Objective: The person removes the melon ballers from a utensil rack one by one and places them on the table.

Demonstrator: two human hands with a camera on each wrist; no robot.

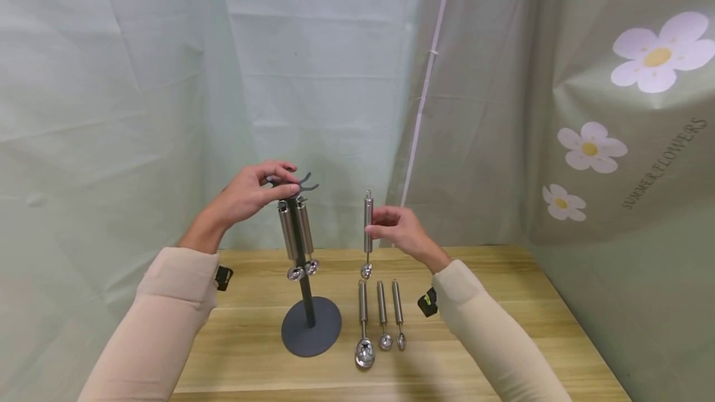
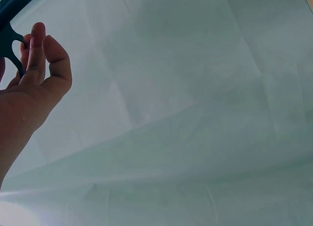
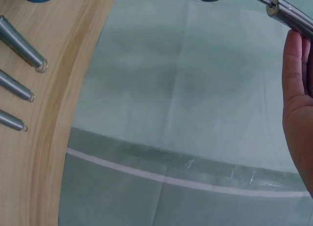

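Wooden table (image 1: 475, 327), pale planks, backed by a green cloth backdrop (image 1: 139, 79) on the left and a darker flower-printed cloth (image 1: 614, 141) on the right.

Dark grey stand (image 1: 310, 326) upright near the table's middle: round base, thin post, hooked arms at the top. Two steel scoops (image 1: 296, 234) hanging from those hooks, bowls down, side by side and touching the post.

Left hand (image 1: 254, 193) up at the stand's top, fingers and thumb curled round the hooks, pinching them; in the left wrist view only the fingertips (image 2: 36, 45) against a dark hook, with cloth beyond.

Right hand (image 1: 403, 228) just right of the stand, raised above the table, thumb and fingers pinching the handle of a fourth steel scoop (image 1: 368, 228). Held upright, small bowl at the bottom, clear of the tabletop, directly above the row lying below; well apart from the stand's hooks. In the right wrist view, handle end and thin neck beside the fingers, bowl cut off at the top edge.

Three loose scoops (image 1: 382, 318) flat on the table right of the base, parallel, bowls toward the viewer: largest on the left, two smaller ones beside it.

Small black wrist clips (image 1: 427, 301) at both sleeves.
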